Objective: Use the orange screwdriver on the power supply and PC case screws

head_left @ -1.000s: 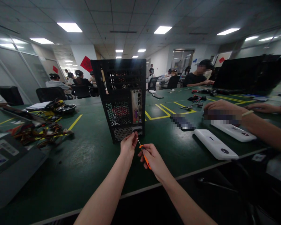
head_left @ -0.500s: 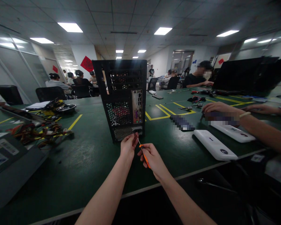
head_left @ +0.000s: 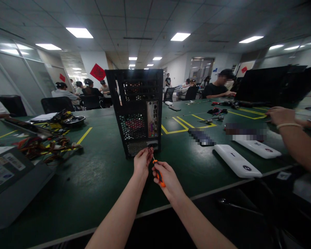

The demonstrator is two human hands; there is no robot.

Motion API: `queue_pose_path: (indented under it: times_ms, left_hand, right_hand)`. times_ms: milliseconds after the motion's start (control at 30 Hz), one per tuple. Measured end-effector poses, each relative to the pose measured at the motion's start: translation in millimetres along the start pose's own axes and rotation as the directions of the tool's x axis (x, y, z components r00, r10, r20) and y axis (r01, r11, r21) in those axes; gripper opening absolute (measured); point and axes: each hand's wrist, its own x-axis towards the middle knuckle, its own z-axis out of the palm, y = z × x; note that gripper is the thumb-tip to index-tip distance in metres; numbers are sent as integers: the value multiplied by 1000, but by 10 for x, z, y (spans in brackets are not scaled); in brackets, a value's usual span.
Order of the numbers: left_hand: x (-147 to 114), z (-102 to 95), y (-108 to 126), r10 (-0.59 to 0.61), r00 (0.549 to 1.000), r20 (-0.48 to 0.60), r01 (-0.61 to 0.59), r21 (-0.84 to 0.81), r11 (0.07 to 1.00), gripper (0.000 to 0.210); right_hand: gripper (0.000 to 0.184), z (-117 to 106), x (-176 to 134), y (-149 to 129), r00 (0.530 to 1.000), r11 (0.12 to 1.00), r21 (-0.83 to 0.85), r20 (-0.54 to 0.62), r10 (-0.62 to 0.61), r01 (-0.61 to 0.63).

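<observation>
Single head-camera view, forward and down over green table (head_left: 98,186), computer case (head_left: 140,108) close ahead.

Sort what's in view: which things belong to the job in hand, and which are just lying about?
Seemingly in the job:
orange screwdriver, in the right hand
black computer case, close to the left hand

Apparently just lying about:
labelled grey box, left
tangled cables, left
nearest white device, right

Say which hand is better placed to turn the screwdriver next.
Probably the right hand: it grips the screwdriver by its handle. The left hand is near the tip, close to the computer case.
</observation>
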Motion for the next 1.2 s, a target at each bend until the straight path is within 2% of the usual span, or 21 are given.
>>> queue_pose_path:
  times_ms: [367,867,1033,1200]
  left_hand:
    - [-11,-21,-1,34,999,9,-35,39,999,9]
    - [-31,-52,-9,42,999,9,-42,51,998,13]
    - [-62,-46,-7,47,999,21,-48,60,997,15]
    - [-75,-37,-5,66,998,4,-66,69,995,16]
  right_hand:
    - [8,26,0,36,999,995,89,-1,50,-50]
    - [10,35,6,4,999,998,38,-2,51,-51]
    - [10,26,-7,8,999,994,102,21,32,-34]
    - [8,-10,10,8,996,978,193,49,69,-77]
